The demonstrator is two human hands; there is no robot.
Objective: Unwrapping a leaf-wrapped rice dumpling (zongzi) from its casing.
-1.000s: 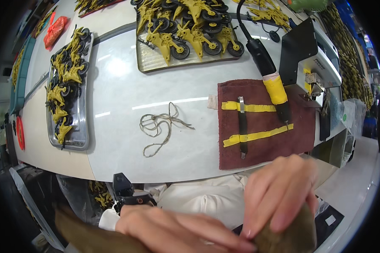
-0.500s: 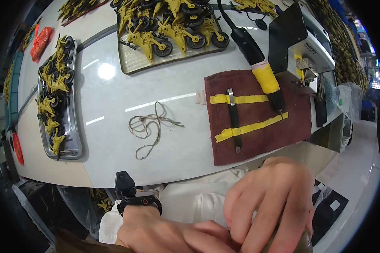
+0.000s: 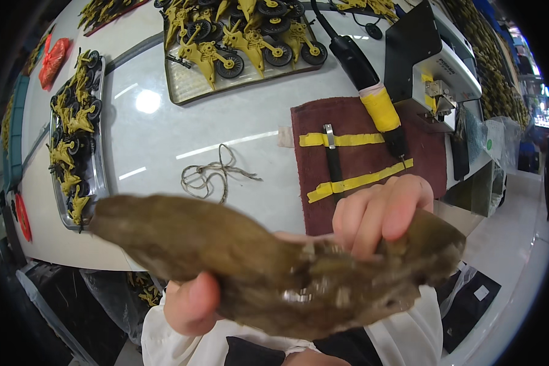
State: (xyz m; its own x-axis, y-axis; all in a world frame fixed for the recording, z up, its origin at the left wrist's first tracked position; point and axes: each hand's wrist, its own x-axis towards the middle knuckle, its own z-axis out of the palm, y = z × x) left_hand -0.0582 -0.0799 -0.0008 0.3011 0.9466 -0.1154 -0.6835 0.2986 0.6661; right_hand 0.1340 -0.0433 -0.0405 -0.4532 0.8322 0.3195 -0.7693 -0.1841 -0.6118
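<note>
A long, curved olive-brown object with a shiny, mottled middle [image 3: 287, 287] is raised close to me, above the near table edge. Motion blurs it, so its kind is unclear. My left hand [image 3: 192, 305] grips its lower left side; the thumb shows and the other fingers are hidden behind it. My right hand [image 3: 381, 210] curls its fingers over the upper right part. Beyond, a dark red cloth [image 3: 372, 131] with yellow tape strips [image 3: 348, 140] lies on the table, and a pen-like tool with a yellow-wrapped grip [image 3: 384, 113] rests across it.
A looped cord [image 3: 216, 174] lies mid-table. Yellow toy motorcycle parts with black wheels fill a long tray [image 3: 108, 146] at left and a wider tray [image 3: 192, 94] at the back. A boxy white machine [image 3: 445, 76] stands at right, beside a corded tool's black handle [image 3: 354, 64].
Both hands have risen from the lower edge, lifting the olive-brown object into full view. The right hand moved upward, and the object now hides the cloth's near edge.
</note>
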